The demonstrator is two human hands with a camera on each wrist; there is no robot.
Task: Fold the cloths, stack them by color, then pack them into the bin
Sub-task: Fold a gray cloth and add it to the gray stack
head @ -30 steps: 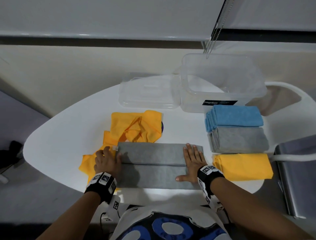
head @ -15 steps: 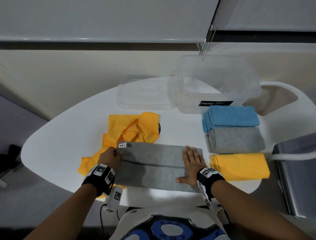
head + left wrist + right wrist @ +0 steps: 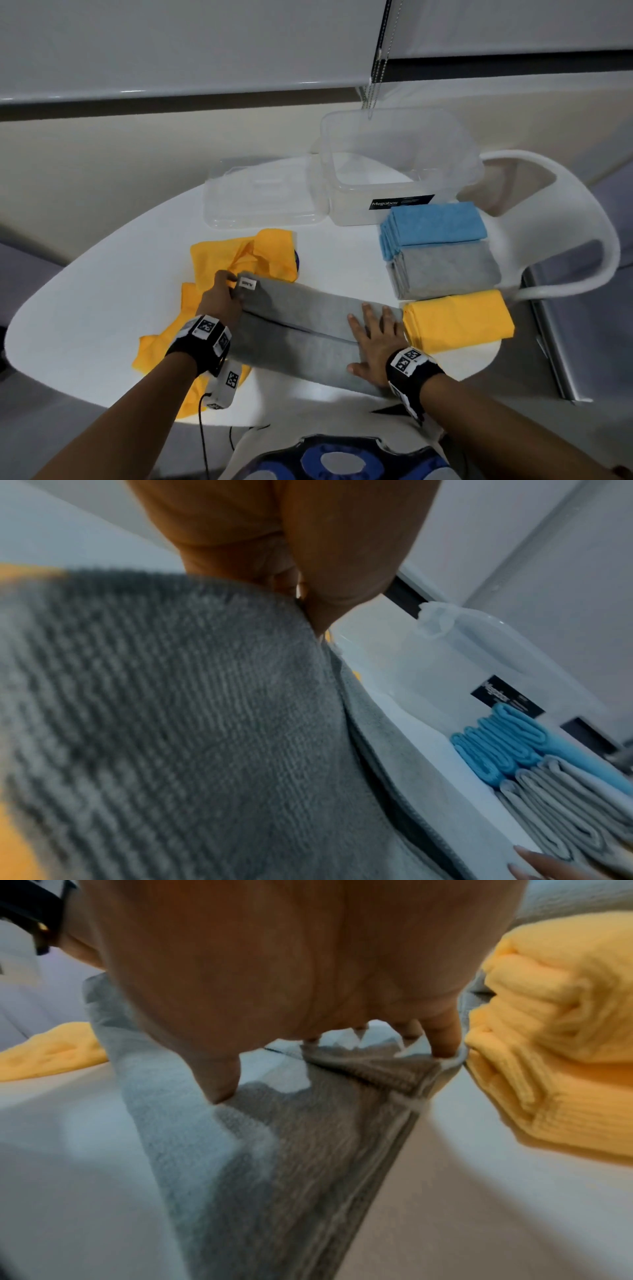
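Grey cloth (image 3: 301, 334): ribbed microfibre, folded into a long flat band with a lengthwise seam, laid across the near edge of the table (image 3: 85, 308). Its right end is pressed down by the right hand (image 3: 375, 342), fingers straight and spread, palm flat. Its left end, bearing a small white label (image 3: 248, 284), is pinched and lifted by the curled fingers of the left hand (image 3: 221, 299).

Loose yellow cloths (image 3: 246, 260): soft, crumpled, unfolded, spread under and beyond the left end of the grey band.

Folded yellow stack (image 3: 459, 318): plush, rectangular, just beside the right fingertips.

Folded grey stack (image 3: 445, 269): layered, rounded fold edges facing left, set behind the yellow stack.

Folded blue stack (image 3: 435, 228): same form, set behind the grey stack and touching it.

Bin (image 3: 397, 164): clear rigid plastic, rectangular with rounded corners, dark label on its front wall, standing farthest back.

Lid (image 3: 263, 198): clear plastic, flat, lying left of the bin.
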